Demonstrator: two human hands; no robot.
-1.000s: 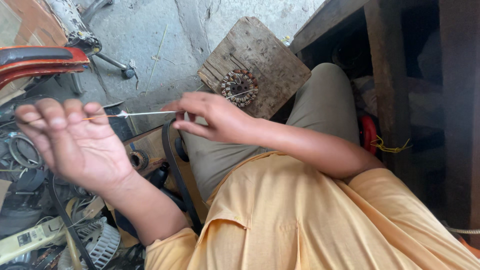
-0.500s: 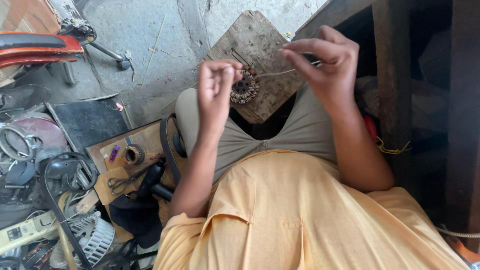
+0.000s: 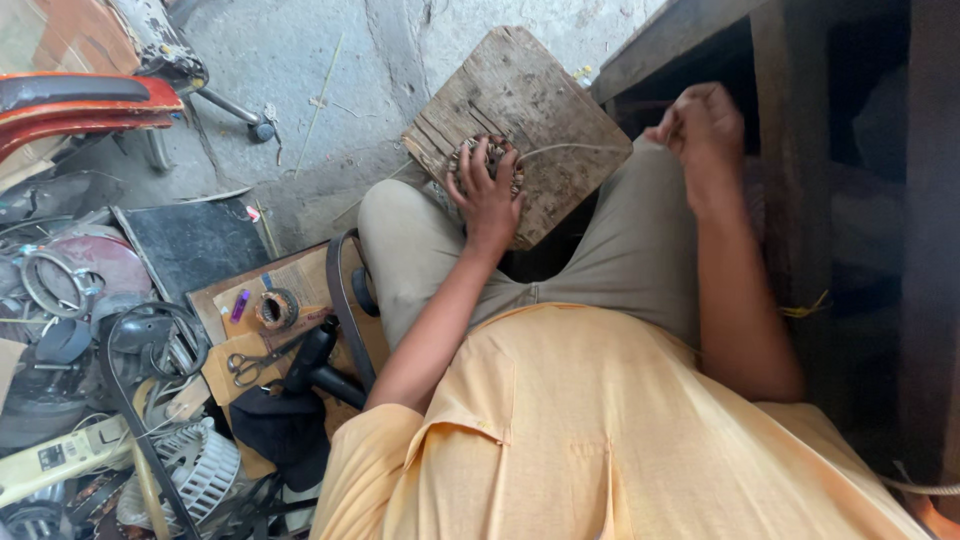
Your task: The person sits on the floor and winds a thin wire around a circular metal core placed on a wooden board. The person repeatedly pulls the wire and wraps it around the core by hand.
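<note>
Both knees prop up a worn wooden board point(image 3: 560, 120), the biggest thing in front of me, resting tilted across my lap with the concrete floor point(image 3: 330, 90) beyond it. On the board's near-left part lies a round coil ring point(image 3: 480, 160) wound with copper wire, and my left hand point(image 3: 487, 195) lies spread flat over it, fingers splayed and pressing on it. A thin wire point(image 3: 570, 148) runs from the ring across the board toward my right hand point(image 3: 703, 130), which is raised well apart from the left, off the board's right edge, its fingers pinched shut on the wire's far end. Scissors point(image 3: 255, 362) lie on the floor far to my left.
</note>
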